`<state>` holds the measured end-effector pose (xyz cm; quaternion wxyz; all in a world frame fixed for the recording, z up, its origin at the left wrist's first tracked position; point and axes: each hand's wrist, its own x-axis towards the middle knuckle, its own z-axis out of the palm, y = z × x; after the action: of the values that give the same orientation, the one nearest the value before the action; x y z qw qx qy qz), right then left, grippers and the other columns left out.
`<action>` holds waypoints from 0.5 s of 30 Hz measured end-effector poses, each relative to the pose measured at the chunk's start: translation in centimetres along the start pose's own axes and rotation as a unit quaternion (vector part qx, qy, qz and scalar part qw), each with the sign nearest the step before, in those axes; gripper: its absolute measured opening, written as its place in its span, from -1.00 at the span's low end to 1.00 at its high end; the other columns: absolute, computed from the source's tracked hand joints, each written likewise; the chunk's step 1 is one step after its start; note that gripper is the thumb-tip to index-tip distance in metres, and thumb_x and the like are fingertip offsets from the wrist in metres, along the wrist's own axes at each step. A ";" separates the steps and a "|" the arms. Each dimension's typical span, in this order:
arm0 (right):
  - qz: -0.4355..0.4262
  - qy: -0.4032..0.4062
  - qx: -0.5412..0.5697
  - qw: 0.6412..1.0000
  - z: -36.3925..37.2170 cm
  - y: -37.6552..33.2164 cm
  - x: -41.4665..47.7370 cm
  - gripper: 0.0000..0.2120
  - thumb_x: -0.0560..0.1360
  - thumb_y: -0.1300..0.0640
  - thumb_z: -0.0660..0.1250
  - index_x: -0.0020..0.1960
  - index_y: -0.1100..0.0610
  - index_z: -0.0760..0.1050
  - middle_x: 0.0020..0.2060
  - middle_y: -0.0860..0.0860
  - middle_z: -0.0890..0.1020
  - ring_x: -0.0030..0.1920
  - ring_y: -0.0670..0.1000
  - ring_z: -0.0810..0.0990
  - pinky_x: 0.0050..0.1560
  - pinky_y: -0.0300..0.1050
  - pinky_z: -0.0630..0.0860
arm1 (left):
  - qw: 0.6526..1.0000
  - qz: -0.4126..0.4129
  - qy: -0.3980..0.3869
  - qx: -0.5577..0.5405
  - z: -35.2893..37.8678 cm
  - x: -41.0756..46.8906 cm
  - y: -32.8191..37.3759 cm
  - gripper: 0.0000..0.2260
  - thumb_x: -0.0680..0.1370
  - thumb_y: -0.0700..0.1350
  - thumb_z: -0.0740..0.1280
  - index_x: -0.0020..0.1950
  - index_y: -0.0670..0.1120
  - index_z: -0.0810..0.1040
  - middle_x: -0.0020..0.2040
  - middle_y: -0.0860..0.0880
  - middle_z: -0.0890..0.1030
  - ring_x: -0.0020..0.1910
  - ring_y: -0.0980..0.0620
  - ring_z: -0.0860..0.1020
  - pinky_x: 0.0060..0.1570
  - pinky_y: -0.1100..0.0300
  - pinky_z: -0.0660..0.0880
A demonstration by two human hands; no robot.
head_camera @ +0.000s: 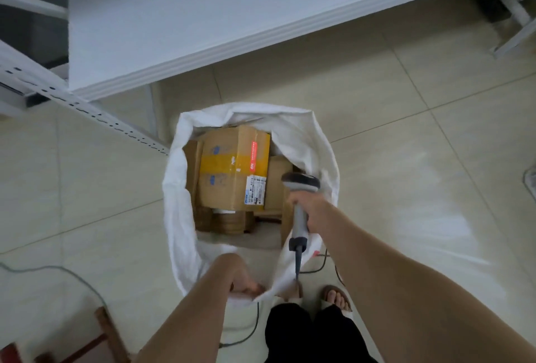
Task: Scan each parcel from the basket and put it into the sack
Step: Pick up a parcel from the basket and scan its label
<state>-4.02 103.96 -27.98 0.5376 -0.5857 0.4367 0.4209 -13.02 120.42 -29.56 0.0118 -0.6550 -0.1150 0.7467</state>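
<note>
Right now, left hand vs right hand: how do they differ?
The right hand grips the scanner by its handle; the left hand holds the sack at its near rim. The right hand is over the sack's opening, the left hand at its edge, nearer the body. Both are curled round something.

The top cardboard box (235, 165) covers most of the parcels (229, 220) beneath it in your sack (179, 217), and its label (255, 193) is too small to read. Your right hand (309, 212) hides the middle of the scanner (301, 183) handle.
</note>
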 end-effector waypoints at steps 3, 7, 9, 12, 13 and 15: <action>0.012 -0.003 -0.035 0.999 0.0 2.2 0.8 -0.75 0.44 0.24 0.40 0.05 0.21 0.40 0.00 0.16 0.47 0.01 0.16 0.47 0.07 0.02 0.47 | 0.992 0.035 0.066 -0.106 -2.1 0.6 -0.3 -0.42 0.53 0.18 0.30 0.39 -0.19 0.38 0.31 -0.15 0.50 0.10 -0.10 0.54 -0.03 0.12 0.50; -0.045 0.010 -0.041 0.998 0.8 1.3 0.5 -0.67 0.44 0.21 0.42 0.12 0.17 0.36 0.02 0.15 0.46 0.05 0.14 0.45 0.02 0.01 0.43 | 0.917 0.093 0.333 -0.201 -6.1 1.2 0.8 -0.72 0.56 -0.09 0.21 0.21 -0.13 0.52 0.12 -0.13 0.59 0.02 -0.08 0.55 -0.03 0.09 0.52; -0.065 0.006 -0.043 0.997 1.1 1.1 0.5 -0.68 0.45 0.22 0.41 0.12 0.17 0.34 0.01 0.13 0.45 0.03 0.11 0.43 0.01 -0.02 0.41 | 0.904 0.098 0.363 -0.203 -7.0 0.5 1.4 -0.76 0.57 -0.11 0.21 0.17 -0.15 0.52 0.06 -0.11 0.58 -0.04 -0.06 0.50 -0.08 0.13 0.47; -0.096 0.013 -0.026 0.995 0.8 1.5 0.2 -0.74 0.47 0.29 0.37 0.09 0.18 0.36 -0.08 0.11 0.45 0.04 0.11 0.43 0.02 -0.04 0.41 | 0.897 0.092 0.372 -0.220 -7.6 -0.9 1.9 -0.76 0.58 -0.14 0.23 0.23 -0.15 0.48 0.09 -0.13 0.55 0.03 -0.08 0.52 -0.05 0.13 0.49; -0.102 0.012 -0.018 0.995 0.7 1.5 -0.2 -0.77 0.47 0.29 0.36 0.07 0.19 0.38 -0.14 0.09 0.44 0.04 0.11 0.43 0.01 -0.03 0.41 | 0.892 0.093 0.378 -0.232 -7.8 -1.4 1.9 -0.73 0.58 -0.13 0.25 0.27 -0.13 0.47 0.15 -0.13 0.55 0.09 -0.09 0.53 0.00 0.12 0.51; -0.112 0.019 0.005 0.994 0.6 0.9 -2.0 -0.82 0.43 0.29 0.37 0.00 0.20 0.43 -0.18 0.09 0.46 0.03 0.14 0.47 -0.01 -0.01 0.45 | 0.882 0.098 0.391 -0.242 -8.0 -3.1 1.8 -0.71 0.57 -0.11 0.28 0.29 -0.10 0.47 0.20 -0.11 0.55 0.13 -0.10 0.53 0.04 0.12 0.52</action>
<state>-5.46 104.60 -26.35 0.5760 -0.6361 0.3809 0.3443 -4.47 119.37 -27.77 -0.1763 -0.8842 -0.2139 0.3759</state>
